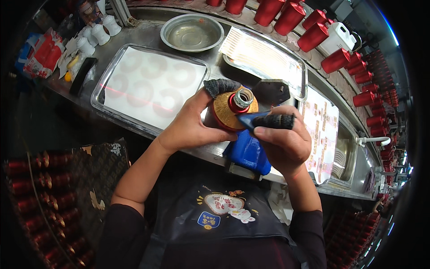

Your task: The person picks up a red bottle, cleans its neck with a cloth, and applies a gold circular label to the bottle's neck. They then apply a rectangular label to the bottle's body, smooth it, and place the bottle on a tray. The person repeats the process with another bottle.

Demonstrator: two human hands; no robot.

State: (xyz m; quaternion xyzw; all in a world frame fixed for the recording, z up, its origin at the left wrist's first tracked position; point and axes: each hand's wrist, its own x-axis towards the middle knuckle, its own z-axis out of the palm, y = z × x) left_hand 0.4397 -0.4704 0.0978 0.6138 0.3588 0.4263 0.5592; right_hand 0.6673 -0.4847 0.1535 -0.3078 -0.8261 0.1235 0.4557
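My left hand [190, 123] is wrapped round a red bottle [220, 122] from its left side. The bottle has a gold ring-shaped shoulder [226, 110] and an uncapped, threaded silver neck [243, 97] tilted up towards me. In my right hand [289, 141] is a flat blue scraper [246, 120], pinched between thumb and fingers. Its tip rests against the right side of the gold shoulder. Black knitted finger sleeves cover a finger on each hand. Under the bottle and my right hand sits a blue block [248, 154] at the bench edge; a dark angular plate [274, 91] stands behind.
On the metal bench [148, 33] lie a tray [95, 96] with a white ring-marked sheet, a metal basin [168, 40] and a second tray [306, 80] of striped sheets. Red bottles [290, 19] line the far ledge. A printed sheet [329, 134] lies beside the sink [354, 154].
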